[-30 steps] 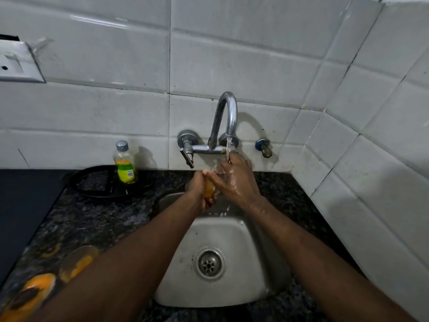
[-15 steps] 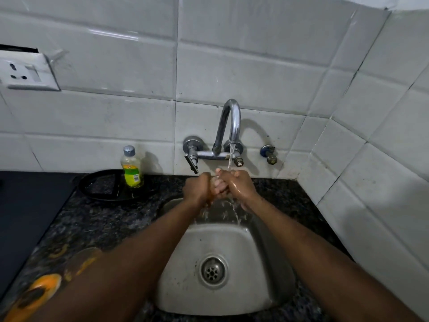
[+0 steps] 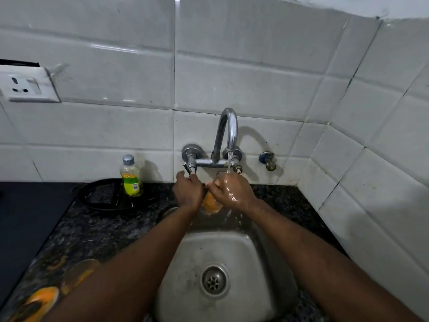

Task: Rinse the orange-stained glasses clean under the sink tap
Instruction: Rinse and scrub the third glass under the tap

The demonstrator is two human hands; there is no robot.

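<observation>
Water runs from the chrome tap point(image 3: 228, 126) onto my right hand point(image 3: 234, 191), which grips an orange-stained glass point(image 3: 211, 203) over the back of the steel sink point(image 3: 234, 249). The glass shows only between my two hands, and its rim sits just under the stream. My left hand point(image 3: 188, 191) reaches up beside the glass, its fingertips pinching the tap's left lever point(image 3: 189, 168). Two more orange-stained glasses point(image 3: 41, 300) stand on the granite counter at the lower left, partly behind my left forearm.
A dish-soap bottle point(image 3: 131, 177) stands on a black round rack point(image 3: 104, 196) left of the tap. A dark stovetop point(image 3: 23, 219) covers the far left counter. A second valve point(image 3: 268, 160) juts from the tiled wall on the right, and a socket point(image 3: 25, 86) sits upper left.
My left hand has left the glass and gone up to the tap lever. The right hand alone now holds the glass under the stream. The camera view shifted slightly.
</observation>
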